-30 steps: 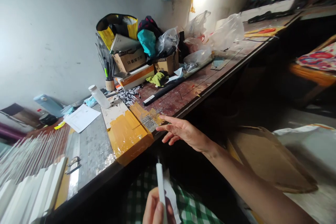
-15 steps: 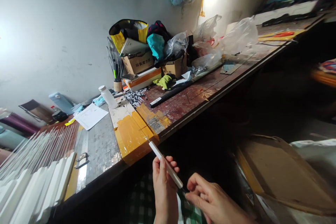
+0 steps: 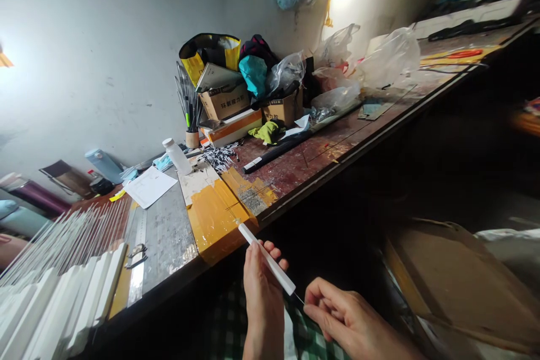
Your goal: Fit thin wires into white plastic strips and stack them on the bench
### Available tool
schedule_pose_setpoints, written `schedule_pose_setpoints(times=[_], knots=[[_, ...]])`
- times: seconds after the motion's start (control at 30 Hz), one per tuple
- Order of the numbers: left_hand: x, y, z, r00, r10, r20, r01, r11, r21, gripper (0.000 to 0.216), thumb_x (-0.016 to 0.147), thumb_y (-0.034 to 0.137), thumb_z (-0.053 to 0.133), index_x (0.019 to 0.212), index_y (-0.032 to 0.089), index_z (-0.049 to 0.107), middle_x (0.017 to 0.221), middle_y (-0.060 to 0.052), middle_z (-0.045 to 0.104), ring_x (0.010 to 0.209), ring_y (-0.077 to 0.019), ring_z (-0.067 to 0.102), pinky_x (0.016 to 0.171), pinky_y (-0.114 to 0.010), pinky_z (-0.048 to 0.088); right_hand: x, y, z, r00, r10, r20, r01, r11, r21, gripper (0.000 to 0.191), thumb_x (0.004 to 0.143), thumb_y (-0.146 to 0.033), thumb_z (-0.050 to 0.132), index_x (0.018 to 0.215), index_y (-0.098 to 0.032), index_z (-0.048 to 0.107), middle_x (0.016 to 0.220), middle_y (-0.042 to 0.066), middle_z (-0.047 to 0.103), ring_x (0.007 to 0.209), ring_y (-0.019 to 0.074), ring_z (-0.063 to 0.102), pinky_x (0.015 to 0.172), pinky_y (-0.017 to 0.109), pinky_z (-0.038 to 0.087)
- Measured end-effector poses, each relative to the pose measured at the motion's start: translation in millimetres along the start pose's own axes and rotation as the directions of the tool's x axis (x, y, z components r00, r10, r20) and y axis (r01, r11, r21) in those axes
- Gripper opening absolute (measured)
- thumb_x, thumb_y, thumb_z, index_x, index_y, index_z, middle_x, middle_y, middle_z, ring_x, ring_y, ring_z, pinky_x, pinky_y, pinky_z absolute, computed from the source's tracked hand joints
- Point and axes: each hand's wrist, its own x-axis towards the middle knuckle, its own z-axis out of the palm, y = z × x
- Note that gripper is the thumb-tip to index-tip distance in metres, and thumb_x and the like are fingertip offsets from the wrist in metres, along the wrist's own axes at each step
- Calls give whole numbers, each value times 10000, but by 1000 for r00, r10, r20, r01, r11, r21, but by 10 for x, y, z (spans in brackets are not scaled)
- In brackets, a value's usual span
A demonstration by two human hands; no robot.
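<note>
My left hand (image 3: 262, 289) is closed around a slim white foam stick (image 3: 276, 271), which slants from upper left to lower right in front of the bench edge. A thin wire (image 3: 299, 298) comes out of the stick's lower end. The thumb and forefinger of my right hand (image 3: 340, 312) pinch that wire just below the stick. At the upper end, the stick's tip is close to a block covered in yellow tape (image 3: 215, 225) on the bench edge.
White foam sticks with thin rods (image 3: 84, 304) lie in a row at the left. A white bottle (image 3: 177, 156), a sheet of paper (image 3: 151, 187) and a pile of small black-and-white pieces (image 3: 221, 157) rest on the bench. Boxes (image 3: 228, 102) and bags stand behind; a brown board (image 3: 459, 287) lies lower right.
The foam stick has turned slightly in my left hand. My right hand has shifted a little to the right, and more wire shows between it and the stick.
</note>
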Motion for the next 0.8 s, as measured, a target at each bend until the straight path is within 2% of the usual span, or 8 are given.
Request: schedule_pose_setpoints(times=[0.13,0.27,0.33,0.5,0.67,0.8], knots=[[-58,21,46,1000,-5,3,5,1000,-1,166,803,263,677,877,154,576,717,14,559,560,-91,558,523,-230,485,-40,-117,-37,1000,25,13,-24,998,-55,131,825,-327,505,766,-210,508,553,-66,434,498,106,379,467,212,300],[-88,53,57,998,-35,60,40,995,-89,187,871,284,584,974,127,598,661,23,513,517,-78,507,500,-228,454,-67,-157,-49,1000,4,14,-2,995,-96,118,827,-319,493,784,-211,513,567,-66,415,499,108,356,463,216,293],[-90,84,56,996,-50,70,58,990,-126,173,891,257,540,963,112,601,667,12,515,524,-85,509,509,-246,462,-79,-151,-50,1000,-17,19,19,996,-83,127,839,-331,485,798,-213,507,569,-68,405,504,109,355,464,216,294],[-99,153,62,997,-81,-1,81,992,-102,88,873,206,569,895,122,583,788,-41,585,635,-127,592,549,-282,503,-128,-153,-65,999,-38,30,39,997,-61,166,878,-369,451,831,-224,516,566,-71,398,513,116,350,470,220,287],[-140,159,63,997,-81,6,82,990,-114,108,856,232,612,832,136,568,666,25,508,500,-68,496,488,-227,454,-159,-182,-70,997,-48,65,51,997,-50,238,903,-420,410,843,-227,535,556,-72,393,513,116,330,475,224,273],[-182,173,52,992,-117,44,123,978,-169,154,903,251,522,917,119,602,681,5,521,525,-95,528,517,-272,480,-188,-236,-81,997,-5,81,8,999,-40,242,896,-421,410,855,-218,534,549,-75,390,508,112,343,469,210,280]])
